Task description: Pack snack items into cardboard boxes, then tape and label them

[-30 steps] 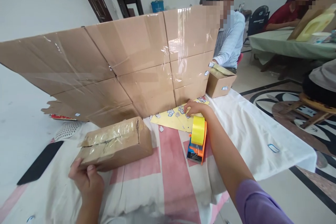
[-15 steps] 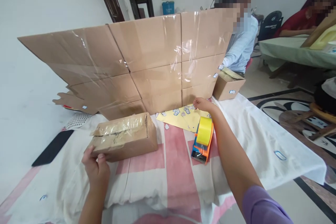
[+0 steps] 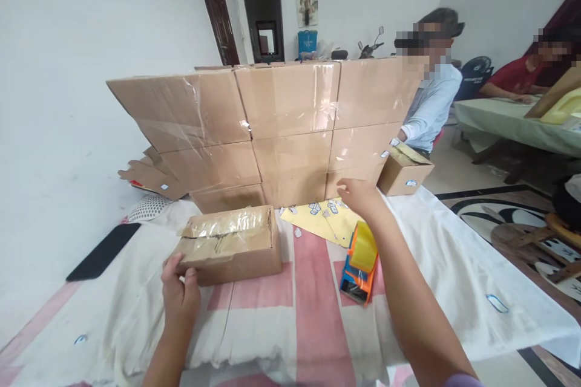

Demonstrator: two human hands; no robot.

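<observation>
My left hand [image 3: 181, 284] grips the near left corner of a closed cardboard box [image 3: 236, 263], with thumb in front and fingers at its end. Clear tape covers the seam along the box's top. Over the back of a yellow sheet [image 3: 313, 227] hangs my right hand [image 3: 361, 196], close to the stacked boxes. Its fingers are stretched out, loosely apart, and nothing shows in them. Small labels and paper scraps lie on the sheet. Below my right forearm rests an orange and blue tape dispenser [image 3: 358, 266] with a yellow roll.
Stacked cardboard boxes [image 3: 290, 103] form a wall across the back. A smaller labelled box [image 3: 402, 172] stands at its right end, beside a person in a light blue shirt [image 3: 438, 100]. A black flat thing [image 3: 103, 251] lies at left. Another person sits at a farther table [image 3: 512, 115].
The view has tilted up, so the scene sits lower and farther right. My right hand has lifted slightly off the yellow sheet towards the stacked boxes. My left hand keeps its hold.
</observation>
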